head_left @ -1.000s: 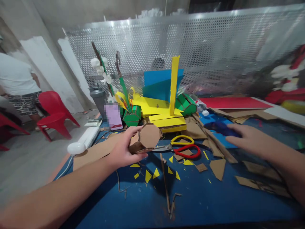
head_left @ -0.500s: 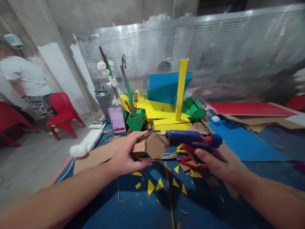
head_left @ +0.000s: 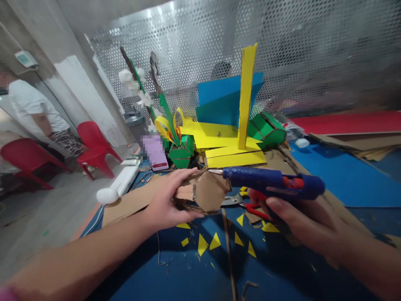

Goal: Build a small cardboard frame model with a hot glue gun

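Left hand (head_left: 164, 202): clamped round cardboard box (head_left: 212, 193), mid-view. Right hand (head_left: 302, 221): wrapped about blue glue gun (head_left: 257, 179), three o'clock of box; nozzle (head_left: 216, 171), well apart one second ago, now at box's twelve-o'clock edge. Scissors (head_left: 234, 200): four o'clock. Green pot (head_left: 181, 156): eleven.

Red chair (head_left: 90, 137) near a person (head_left: 39, 106)

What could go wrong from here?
The dark-blue plastic glue gun has its silver nozzle pointing toward the left hand gripping the brown polygonal cardboard block: if hot, it might burn that hand.

Stray glue might land on the metal scissors with red and yellow handles nearby.
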The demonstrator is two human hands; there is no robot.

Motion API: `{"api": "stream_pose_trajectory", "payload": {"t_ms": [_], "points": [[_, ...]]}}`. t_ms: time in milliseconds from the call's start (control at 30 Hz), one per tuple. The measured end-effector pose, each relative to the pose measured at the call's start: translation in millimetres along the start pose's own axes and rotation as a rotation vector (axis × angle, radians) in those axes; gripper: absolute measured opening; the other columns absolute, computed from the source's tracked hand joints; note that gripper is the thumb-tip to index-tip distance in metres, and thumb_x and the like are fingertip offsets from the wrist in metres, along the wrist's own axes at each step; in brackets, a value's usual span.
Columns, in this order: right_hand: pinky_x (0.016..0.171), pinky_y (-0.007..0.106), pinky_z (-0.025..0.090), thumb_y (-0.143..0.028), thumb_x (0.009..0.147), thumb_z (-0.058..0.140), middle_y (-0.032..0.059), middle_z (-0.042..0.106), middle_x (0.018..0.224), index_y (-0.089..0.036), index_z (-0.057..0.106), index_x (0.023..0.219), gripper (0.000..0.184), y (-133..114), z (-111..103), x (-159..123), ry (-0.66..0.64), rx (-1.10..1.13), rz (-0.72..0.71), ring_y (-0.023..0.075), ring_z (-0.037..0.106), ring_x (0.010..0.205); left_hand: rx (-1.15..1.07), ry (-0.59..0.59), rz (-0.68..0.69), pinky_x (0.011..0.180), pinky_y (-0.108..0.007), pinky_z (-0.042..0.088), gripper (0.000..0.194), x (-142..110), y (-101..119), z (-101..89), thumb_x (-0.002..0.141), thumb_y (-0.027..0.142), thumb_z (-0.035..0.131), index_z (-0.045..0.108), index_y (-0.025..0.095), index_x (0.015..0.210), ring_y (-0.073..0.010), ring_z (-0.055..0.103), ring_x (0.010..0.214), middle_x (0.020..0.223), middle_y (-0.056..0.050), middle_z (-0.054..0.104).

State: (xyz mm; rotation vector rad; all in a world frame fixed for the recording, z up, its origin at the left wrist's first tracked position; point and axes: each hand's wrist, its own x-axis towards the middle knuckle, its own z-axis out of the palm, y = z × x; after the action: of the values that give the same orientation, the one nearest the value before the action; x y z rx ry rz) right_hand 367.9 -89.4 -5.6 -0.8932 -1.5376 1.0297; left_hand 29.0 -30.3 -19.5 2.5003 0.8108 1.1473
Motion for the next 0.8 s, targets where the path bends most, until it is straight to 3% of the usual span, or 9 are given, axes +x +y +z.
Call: {"api": "stream_pose_trajectory", "payload": {"t_ms": [100, 267, 400, 600, 800], "points": [[0.087, 0.046, 0.076, -0.051, 0.090, 0.088, 0.0028, 0.084, 0.100, -0.046, 0.080, 0.130, 0.041, 3, -1, 1, 0.010, -0.012, -0.023, 0.0338, 0.085, 0.096, -0.003, 0.012, 0.012, 0.120, -0.059, 0.055, 0.105, 0, 0, -0.1, 0.076, 0.053, 0.102, 0.051, 0.037, 0.166, -0.0399, 0.065, 0.142, 0.154, -0.014, 0.067], [0.085, 0.042, 0.076, -0.052, 0.091, 0.088, 0.0028, 0.087, 0.098, -0.041, 0.088, 0.110, 0.022, 8, -3, -1, 0.045, -0.017, 0.027, 0.0337, 0.086, 0.100, -0.004, -0.002, -0.003, 0.120, -0.062, 0.055, 0.103, 1, 2, -0.8, 0.078, 0.052, 0.101, 0.051, 0.035, 0.166, -0.0401, 0.066, 0.140, 0.154, -0.015, 0.067], [0.079, 0.045, 0.077, -0.057, 0.083, 0.092, 0.0051, 0.090, 0.101, -0.040, 0.090, 0.110, 0.031, 11, -2, -3, 0.076, 0.046, 0.108, 0.0376, 0.088, 0.097, -0.016, -0.008, -0.023, 0.121, -0.062, 0.053, 0.103, 1, 3, -0.6, 0.077, 0.050, 0.101, 0.051, 0.037, 0.166, -0.0405, 0.065, 0.142, 0.155, -0.014, 0.066], [0.075, 0.040, 0.076, -0.057, 0.087, 0.088, 0.0038, 0.088, 0.095, -0.039, 0.090, 0.105, 0.025, 10, -2, -1, 0.067, -0.019, 0.038, 0.0327, 0.085, 0.089, -0.015, -0.015, -0.014, 0.120, -0.061, 0.053, 0.102, 2, 5, -1.5, 0.078, 0.048, 0.101, 0.050, 0.039, 0.166, -0.0400, 0.066, 0.141, 0.155, -0.013, 0.066], [0.094, 0.051, 0.073, -0.052, 0.088, 0.086, 0.0042, 0.085, 0.093, -0.040, 0.088, 0.102, 0.018, 8, -7, 3, 0.025, -0.047, -0.020, 0.0359, 0.081, 0.096, 0.002, -0.025, -0.023, 0.121, -0.061, 0.054, 0.101, 2, 7, -1.9, 0.078, 0.048, 0.101, 0.051, 0.038, 0.165, -0.0400, 0.066, 0.141, 0.155, -0.013, 0.066]]}}
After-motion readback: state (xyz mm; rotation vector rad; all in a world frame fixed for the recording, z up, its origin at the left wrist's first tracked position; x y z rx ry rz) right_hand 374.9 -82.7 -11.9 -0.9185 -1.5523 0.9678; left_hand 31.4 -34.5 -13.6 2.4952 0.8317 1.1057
